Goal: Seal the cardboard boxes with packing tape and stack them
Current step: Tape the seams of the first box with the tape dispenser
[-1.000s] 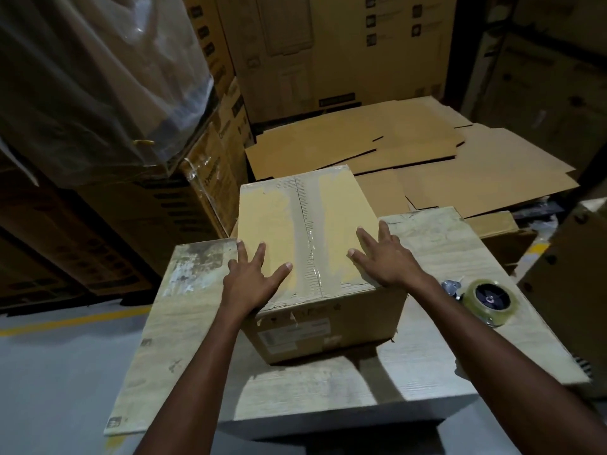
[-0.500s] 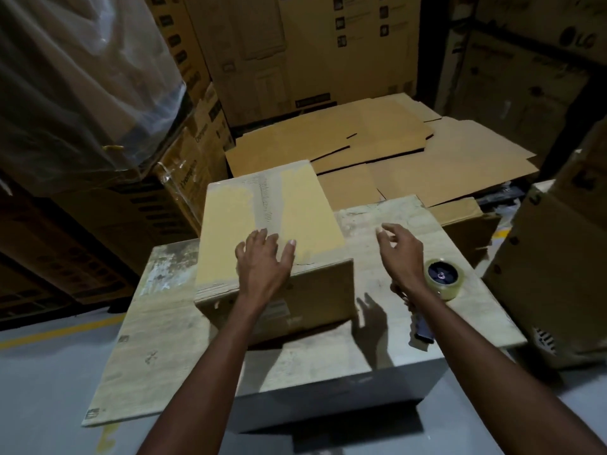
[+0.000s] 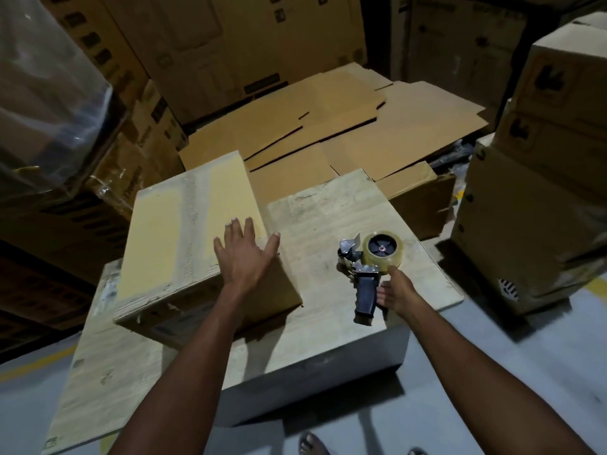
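Note:
A closed cardboard box (image 3: 184,231) with a strip of clear tape along its top seam lies on the left of the wooden table (image 3: 328,218). My left hand (image 3: 244,254) rests flat with spread fingers on the box's near right corner. A tape dispenser (image 3: 369,270) with a clear roll and dark handle lies on the table's right side. My right hand (image 3: 395,290) is at its handle, fingers curling around it and thumb touching the roll.
Flattened cardboard sheets (image 3: 328,133) lie piled behind the table. Stacked cartons (image 3: 542,192) stand close on the right, plastic-wrapped cartons (image 3: 49,93) on the left. An open carton (image 3: 417,195) sits behind the table's right corner. Grey floor and my sandalled feet (image 3: 312,444) are below.
The box has slid left and turned on the table under my left hand. My right hand left the box top and moved right to the tape dispenser's handle.

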Tool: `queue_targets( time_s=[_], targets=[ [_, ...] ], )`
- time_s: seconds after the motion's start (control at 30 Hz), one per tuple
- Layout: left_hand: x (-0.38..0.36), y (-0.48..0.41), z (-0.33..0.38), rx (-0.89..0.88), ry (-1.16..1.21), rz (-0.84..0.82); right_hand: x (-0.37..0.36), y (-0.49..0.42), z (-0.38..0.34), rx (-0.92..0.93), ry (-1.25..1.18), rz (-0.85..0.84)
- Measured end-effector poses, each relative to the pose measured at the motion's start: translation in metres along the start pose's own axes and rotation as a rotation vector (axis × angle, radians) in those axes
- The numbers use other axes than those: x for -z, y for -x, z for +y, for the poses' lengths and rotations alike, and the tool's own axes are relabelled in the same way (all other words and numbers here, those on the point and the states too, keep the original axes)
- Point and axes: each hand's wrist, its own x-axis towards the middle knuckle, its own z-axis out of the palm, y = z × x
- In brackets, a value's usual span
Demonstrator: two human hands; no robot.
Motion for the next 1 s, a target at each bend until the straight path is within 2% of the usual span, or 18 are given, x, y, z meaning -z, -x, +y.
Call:
queue_targets(
  time_s=[0.13, 0.33, 0.67, 0.8, 0.9, 1.0],
  targets=[
    [-0.001, -0.001, -0.001, -0.002, -0.059, -0.004, -0.004, -0.014, 0.0, -0.121, -0.032, -0.175],
    [-0.001, 0.0, -0.001, -0.003, -0.056, -0.007, -0.013, -0.021, 0.012, -0.194, -0.119, -0.228],
    [0.001, -0.004, -0.004, -0.015, -0.057, -0.011, -0.025, -0.02, 0.024, -0.21, -0.688, -0.479],
    [0.002, -0.005, -0.007, -0.03, -0.054, -0.006, -0.018, -0.015, 0.018, -0.239, -0.676, -0.595],
    [0.004, -0.002, -0.01, -0.061, -0.051, -0.012, -0.01, -0.008, 0.008, -0.269, -0.597, -0.601],
    [0.006, 0.003, -0.019, -0.114, -0.052, -0.022, -0.007, 0.017, -0.004, -0.202, -0.472, -0.654]
  ],
)
